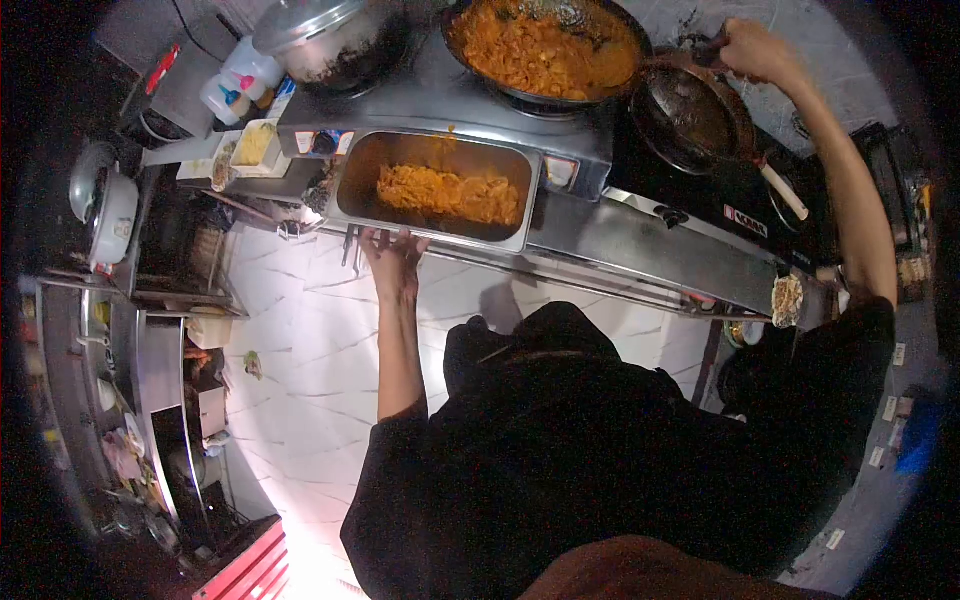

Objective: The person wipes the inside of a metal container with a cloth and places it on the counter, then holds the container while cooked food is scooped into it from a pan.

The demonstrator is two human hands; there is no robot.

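steel stove top [430,98]: lidded pot [340,58], wok [540,98]; front ledge [650,252]: rectangular pan [360,185].

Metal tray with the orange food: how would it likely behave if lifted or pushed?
The metal tray is probably stiff, judging by its straight metal walls. The orange food piled inside likely adds weight and might shift if tilted. Its rectangular shape suggests it would slide rather than roll.

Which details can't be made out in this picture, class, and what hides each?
All in the head view:
- Lidded pot: contents hidden by the lid.
- Wok: far rim cut off by the top edge.
- Right hand: palm hidden by its back.
- Stove label: print too small.
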